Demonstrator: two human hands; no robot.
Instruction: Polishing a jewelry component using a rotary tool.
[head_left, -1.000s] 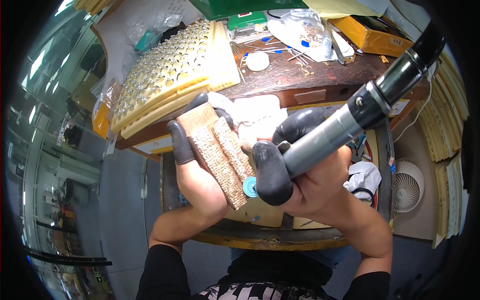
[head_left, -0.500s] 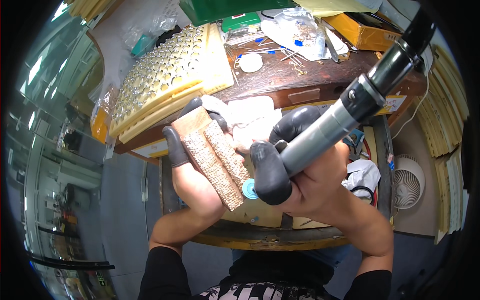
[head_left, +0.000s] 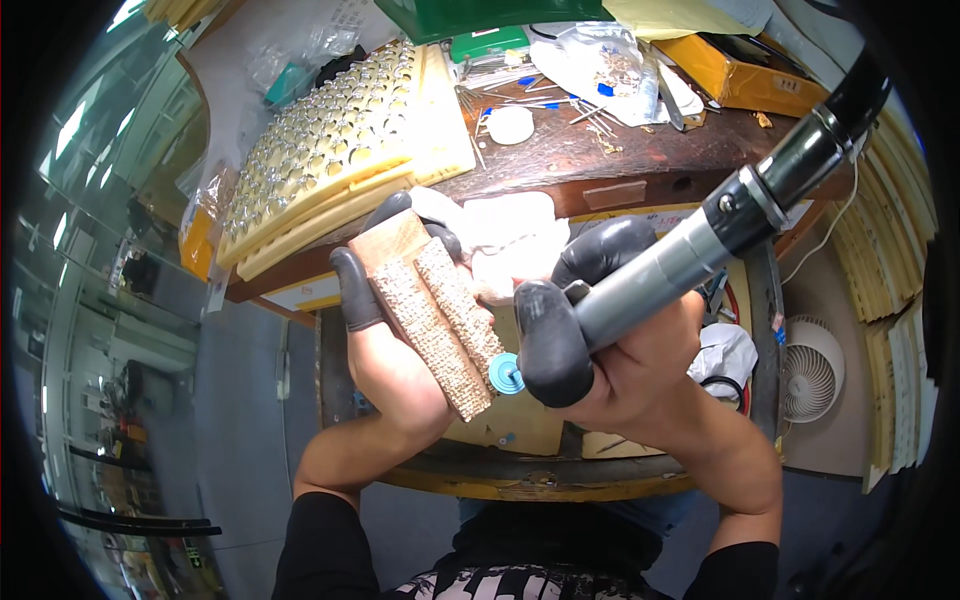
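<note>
My left hand (head_left: 392, 372), with black finger cots on its fingertips, is closed around a wooden block (head_left: 388, 240). Two long strips (head_left: 432, 340) with a rough, gold-coloured, beaded-looking surface run side by side down the block, a groove between them. In my right hand (head_left: 650, 365), a grey and black rotary handpiece (head_left: 665, 275) is pinched between thumb and fingers in black cots. At its tip a small light blue disc (head_left: 506, 373) sits against or very near the lower end of the right strip; contact cannot be made out. A bright white cloth-like bundle (head_left: 512, 235) shows behind the block.
Yellowish boards carrying rows of metal rings (head_left: 340, 130) lie at the bench's left. Thin tool bits, a white round lid (head_left: 510, 125) and a plastic bag (head_left: 610, 75) lie behind. An open drawer (head_left: 540, 480) is beneath my hands. A white fan (head_left: 812, 370) stands right.
The view has shifted slightly, so the bench appears a little further right. Handpiece, disc and block keep nearly the same places relative to each other; both grips are unchanged.
</note>
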